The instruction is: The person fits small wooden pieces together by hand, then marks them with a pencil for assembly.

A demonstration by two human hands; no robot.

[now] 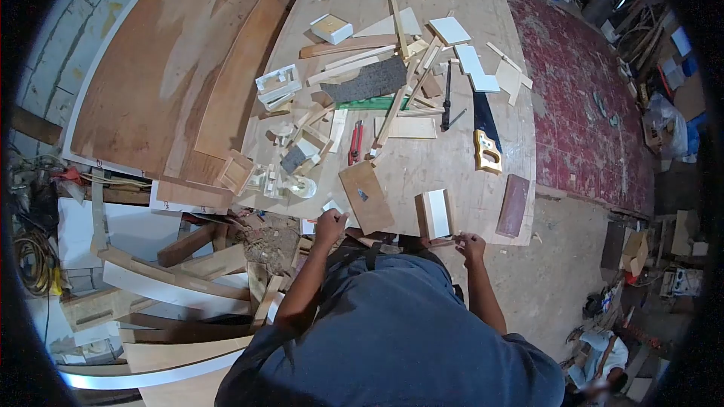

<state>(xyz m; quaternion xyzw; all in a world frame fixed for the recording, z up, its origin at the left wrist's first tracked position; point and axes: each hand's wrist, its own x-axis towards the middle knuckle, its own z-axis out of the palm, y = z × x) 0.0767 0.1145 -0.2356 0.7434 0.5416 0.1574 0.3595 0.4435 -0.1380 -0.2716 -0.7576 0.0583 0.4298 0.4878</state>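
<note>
At the table's near edge, my left hand (329, 227) is closed, beside a small white piece (330, 206); whether the fingers grip it is hard to tell. My right hand (472, 247) pinches a thin reddish-brown strip (443, 242) just off the front edge. Between my hands stands a small wooden box-like piece with a white face (436, 213). A flat brown board (366, 197) lies left of it. Toward the right corner rests a dark reddish sanding block (513, 205). Farther in are a red utility knife (356, 142) and a handsaw with a yellowish handle (488, 152).
Wood strips and offcuts (392, 117) are heaped mid-table, with a dark grey sheet (369, 81) among them. Large plywood panels (173, 60) lean at left. Curved timber pieces (173, 290) are piled below them. Another person (601, 358) is at lower right.
</note>
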